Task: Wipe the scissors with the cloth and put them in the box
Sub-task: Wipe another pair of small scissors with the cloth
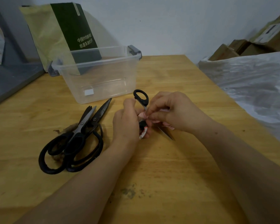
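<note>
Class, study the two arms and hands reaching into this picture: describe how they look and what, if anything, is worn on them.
Both forearms are bare up to the frame's edge: no sleeves, gloves, watch or bracelets in view. No rings show on the left hand or the right hand. The fingernails look short and unpainted, though the picture is soft there.

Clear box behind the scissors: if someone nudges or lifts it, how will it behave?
The box looks empty and thin-walled, so probably light, and likely to slide on the smooth table rather than tip, given its wide, low shape. Its walls may flex if squeezed. The grey latches at both ends look like the firmer places to grip.
</note>
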{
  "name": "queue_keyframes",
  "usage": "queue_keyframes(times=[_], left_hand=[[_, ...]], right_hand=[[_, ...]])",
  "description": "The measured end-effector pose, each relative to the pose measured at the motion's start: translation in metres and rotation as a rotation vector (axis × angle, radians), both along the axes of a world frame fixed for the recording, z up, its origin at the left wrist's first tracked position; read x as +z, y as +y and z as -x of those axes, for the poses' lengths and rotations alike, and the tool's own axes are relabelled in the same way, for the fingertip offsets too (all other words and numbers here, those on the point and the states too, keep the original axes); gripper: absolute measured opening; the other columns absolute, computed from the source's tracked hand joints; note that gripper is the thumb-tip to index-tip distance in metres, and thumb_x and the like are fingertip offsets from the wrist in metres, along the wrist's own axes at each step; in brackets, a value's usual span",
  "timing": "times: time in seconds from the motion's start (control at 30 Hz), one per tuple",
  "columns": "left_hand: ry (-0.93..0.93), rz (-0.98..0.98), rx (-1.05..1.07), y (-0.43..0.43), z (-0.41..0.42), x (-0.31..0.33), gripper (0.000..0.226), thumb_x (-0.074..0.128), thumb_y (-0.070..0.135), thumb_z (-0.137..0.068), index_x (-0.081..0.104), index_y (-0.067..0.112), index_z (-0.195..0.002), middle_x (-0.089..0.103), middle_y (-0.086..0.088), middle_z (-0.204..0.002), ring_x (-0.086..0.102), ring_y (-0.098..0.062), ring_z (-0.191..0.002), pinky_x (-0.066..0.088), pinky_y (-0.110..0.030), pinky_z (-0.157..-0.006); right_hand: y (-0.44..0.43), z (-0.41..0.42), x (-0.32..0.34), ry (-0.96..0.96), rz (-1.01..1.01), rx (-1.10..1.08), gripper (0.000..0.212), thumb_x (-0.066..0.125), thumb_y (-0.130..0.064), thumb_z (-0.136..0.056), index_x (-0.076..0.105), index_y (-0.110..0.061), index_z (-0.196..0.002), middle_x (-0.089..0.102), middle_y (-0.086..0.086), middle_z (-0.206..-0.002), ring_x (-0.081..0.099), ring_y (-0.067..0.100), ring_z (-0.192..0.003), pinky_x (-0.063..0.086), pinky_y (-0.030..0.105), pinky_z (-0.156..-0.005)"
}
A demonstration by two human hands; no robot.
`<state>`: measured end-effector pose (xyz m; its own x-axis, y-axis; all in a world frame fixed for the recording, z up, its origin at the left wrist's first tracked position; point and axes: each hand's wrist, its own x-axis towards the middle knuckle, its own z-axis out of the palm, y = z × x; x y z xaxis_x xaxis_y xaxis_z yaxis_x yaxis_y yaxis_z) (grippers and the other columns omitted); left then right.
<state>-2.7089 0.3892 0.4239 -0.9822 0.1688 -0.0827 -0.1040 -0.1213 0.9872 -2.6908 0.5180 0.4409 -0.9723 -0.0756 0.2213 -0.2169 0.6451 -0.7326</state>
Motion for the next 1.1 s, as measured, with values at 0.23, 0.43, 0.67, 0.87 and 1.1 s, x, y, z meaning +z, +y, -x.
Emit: queue_keyframes(times=[0.23, 0.43, 0.67, 0.87, 1.1], left_hand=[[0.005, 0.002, -0.012, 0.000, 0.000, 0.000, 0.057, 0.030, 0.036, -0.096, 0.065, 0.006, -0.064, 0.058, -0.012, -0.053, 0.050, -0.021, -0.042, 0.042, -0.027, -0.044], [-0.040, 0.076, -0.010, 0.001, 0.006, -0.003, 0.035, 0.043, 0.022, -0.094, 0.061, 0.003, -0.070, 0.056, -0.006, -0.046, 0.049, -0.019, -0.039, 0.041, -0.022, -0.039], [0.180, 0.178, -0.063, 0.000, -0.001, -0.007, 0.021, 0.060, -0.005, -0.081, 0.064, 0.016, -0.081, 0.055, 0.001, -0.045, 0.048, -0.010, -0.039, 0.043, -0.021, -0.040], [0.173, 0.156, -0.022, -0.002, -0.003, -0.008, 0.024, 0.058, -0.005, -0.083, 0.063, 0.016, -0.073, 0.056, 0.004, -0.044, 0.048, -0.009, -0.038, 0.041, -0.020, -0.038], [0.195, 0.170, -0.035, 0.000, -0.003, -0.006, 0.027, 0.053, -0.008, -0.082, 0.063, 0.017, -0.081, 0.055, 0.004, -0.042, 0.048, -0.006, -0.037, 0.042, -0.018, -0.038]], right_hand=[[0.003, 0.002, 0.000, 0.030, -0.058, -0.059, 0.009, 0.072, -0.009, -0.081, 0.076, -0.016, -0.085, 0.056, -0.011, -0.087, 0.054, -0.004, -0.066, 0.040, 0.003, -0.051], [0.007, 0.002, -0.001, 0.012, 0.052, -0.256, 0.022, 0.072, -0.016, -0.082, 0.067, -0.032, -0.069, 0.067, -0.003, -0.084, 0.067, 0.019, -0.073, 0.057, 0.032, -0.058], [0.001, 0.008, -0.011, 0.169, 0.106, -0.225, 0.006, 0.072, -0.019, -0.083, 0.075, -0.022, -0.087, 0.062, -0.010, -0.091, 0.060, 0.003, -0.070, 0.049, 0.021, -0.045], [0.002, 0.005, -0.003, 0.082, 0.080, -0.079, 0.014, 0.070, -0.017, -0.084, 0.069, -0.024, -0.073, 0.062, -0.006, -0.079, 0.060, 0.005, -0.056, 0.048, 0.023, -0.046], [-0.005, 0.001, -0.001, 0.174, 0.108, -0.194, 0.018, 0.070, -0.024, -0.084, 0.065, -0.036, -0.072, 0.069, 0.000, -0.083, 0.067, 0.020, -0.075, 0.058, 0.044, -0.065]])
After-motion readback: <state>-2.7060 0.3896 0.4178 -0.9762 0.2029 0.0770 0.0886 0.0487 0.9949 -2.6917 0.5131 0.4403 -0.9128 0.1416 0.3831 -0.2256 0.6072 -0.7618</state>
